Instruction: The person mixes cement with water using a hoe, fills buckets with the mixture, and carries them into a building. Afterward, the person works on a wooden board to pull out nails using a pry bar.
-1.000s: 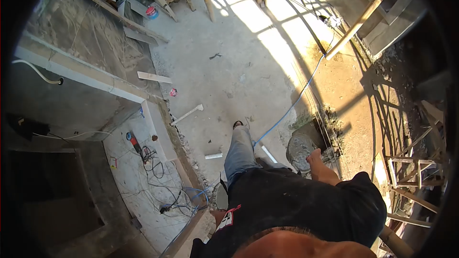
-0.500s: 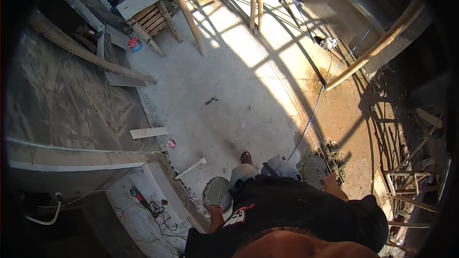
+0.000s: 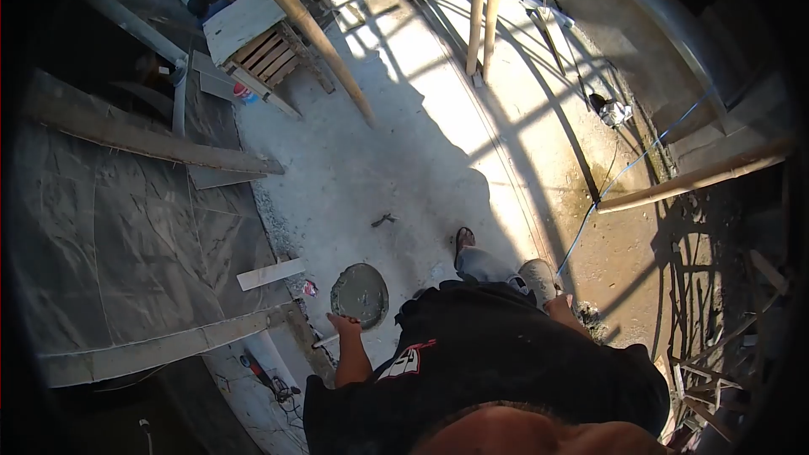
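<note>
My left hand (image 3: 344, 323) is closed on the edge of a round bucket (image 3: 360, 295) of wet grey cement, out to the left of my body. On the right side, my right hand (image 3: 558, 303) grips the rim of a second bucket (image 3: 538, 281), partly hidden by my dark shirt. One sandaled foot (image 3: 464, 239) is forward on the concrete floor (image 3: 337, 168). Near the left bucket lie a pale board (image 3: 270, 274) and a small pink-red packet (image 3: 310, 288).
Bamboo poles (image 3: 484, 17) stand ahead, and another slants in at right (image 3: 699, 183). A wooden stand (image 3: 265, 52) is at upper left. A blue hose (image 3: 581, 229) crosses the right side. Scrap wood (image 3: 716, 371) lies at lower right; a cord and power tool (image 3: 257, 368) lie lower left.
The view has moved forward over the floor. The left bucket has come out from beside my body and swung forward, with my left hand at it. My foot has stepped ahead.
</note>
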{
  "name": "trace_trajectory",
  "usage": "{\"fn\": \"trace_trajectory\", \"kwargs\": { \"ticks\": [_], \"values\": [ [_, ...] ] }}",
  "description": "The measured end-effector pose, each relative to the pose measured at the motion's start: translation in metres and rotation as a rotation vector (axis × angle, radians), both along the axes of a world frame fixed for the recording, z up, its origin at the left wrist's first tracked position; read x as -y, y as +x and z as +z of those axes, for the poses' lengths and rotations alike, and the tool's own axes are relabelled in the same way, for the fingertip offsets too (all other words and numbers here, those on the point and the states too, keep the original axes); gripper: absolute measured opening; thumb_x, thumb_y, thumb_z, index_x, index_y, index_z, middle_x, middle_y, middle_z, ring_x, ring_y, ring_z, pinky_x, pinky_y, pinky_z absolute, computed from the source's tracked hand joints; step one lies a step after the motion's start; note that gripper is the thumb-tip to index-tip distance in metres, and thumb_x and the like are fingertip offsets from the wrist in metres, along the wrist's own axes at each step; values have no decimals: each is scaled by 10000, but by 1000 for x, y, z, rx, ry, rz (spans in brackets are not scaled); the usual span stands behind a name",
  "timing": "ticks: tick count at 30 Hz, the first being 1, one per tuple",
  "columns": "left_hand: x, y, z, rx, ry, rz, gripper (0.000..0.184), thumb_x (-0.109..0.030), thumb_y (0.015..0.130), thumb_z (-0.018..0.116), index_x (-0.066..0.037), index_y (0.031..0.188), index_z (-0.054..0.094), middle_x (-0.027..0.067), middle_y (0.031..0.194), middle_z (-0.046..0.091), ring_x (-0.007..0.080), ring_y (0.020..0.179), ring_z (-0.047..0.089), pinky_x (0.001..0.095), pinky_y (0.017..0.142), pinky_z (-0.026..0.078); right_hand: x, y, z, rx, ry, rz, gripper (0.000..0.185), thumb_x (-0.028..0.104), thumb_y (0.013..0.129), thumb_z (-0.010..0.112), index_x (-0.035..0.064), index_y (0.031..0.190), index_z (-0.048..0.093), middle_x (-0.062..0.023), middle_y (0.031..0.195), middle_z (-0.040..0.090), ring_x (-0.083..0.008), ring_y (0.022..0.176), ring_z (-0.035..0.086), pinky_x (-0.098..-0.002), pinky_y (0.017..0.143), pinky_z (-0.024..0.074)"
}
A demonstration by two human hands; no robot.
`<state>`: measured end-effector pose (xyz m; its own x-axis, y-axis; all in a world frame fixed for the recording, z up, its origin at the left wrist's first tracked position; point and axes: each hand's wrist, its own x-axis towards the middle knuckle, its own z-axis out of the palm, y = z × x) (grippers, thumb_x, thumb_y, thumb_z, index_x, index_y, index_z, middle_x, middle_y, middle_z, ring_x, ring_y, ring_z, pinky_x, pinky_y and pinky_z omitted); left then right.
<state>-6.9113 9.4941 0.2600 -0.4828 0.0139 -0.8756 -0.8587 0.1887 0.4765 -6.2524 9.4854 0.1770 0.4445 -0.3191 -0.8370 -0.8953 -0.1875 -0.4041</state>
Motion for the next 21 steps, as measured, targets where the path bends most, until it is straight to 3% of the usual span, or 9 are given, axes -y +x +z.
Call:
{"fn": "trace_trajectory", "kwargs": {
  "ticks": [5,7,10,12,16,20,21],
  "values": [
    [-94,26,20,38,-109,27,561,-685,847,310,-144,700,309,-1,498,247,169,403,233,342,435,252,-156,3,-3,53,5,53,315,496,788,537,203,848,438,-16,736,357,-179,606,361,-343,529,311],
    [-133,37,10,104,-78,49,554,-671,847,293,-147,668,287,-4,515,242,163,437,220,349,507,258,-220,4,-1,86,7,77,320,503,787,534,203,794,424,-12,678,315,-178,565,326,-340,513,291],
    [-188,56,-9,170,-157,76,589,-718,822,297,-135,737,311,7,544,289,171,429,247,346,468,293,-310,5,-2,121,17,109,344,512,787,529,202,712,402,-7,590,253,-177,504,273,-334,488,262],
    [-218,63,-41,198,-156,67,584,-709,816,324,-127,771,340,16,625,346,180,504,301,360,500,327,-374,9,-3,130,45,129,369,519,786,526,201,658,388,-3,532,212,-177,463,238,-331,472,243],
    [-276,60,-112,318,48,77,563,-685,813,362,-122,810,390,29,751,421,194,611,365,368,531,347,-510,1,31,92,157,321,334,501,804,481,205,705,363,13,566,250,-159,484,227,-319,475,217],
    [-299,88,-116,462,498,-57,543,-663,824,368,-122,844,416,34,851,458,203,684,400,371,556,359,-640,1,33,38,159,392,333,510,779,487,190,728,409,7,587,288,-148,506,258,-317,487,246],
    [-319,93,-111,455,495,-41,543,-663,824,368,-122,844,416,34,851,458,203,684,400,371,556,359,-681,-16,59,140,-44,329,309,484,759,496,179,752,449,-2,597,321,-153,520,303,-334,498,281]
  ]
}}
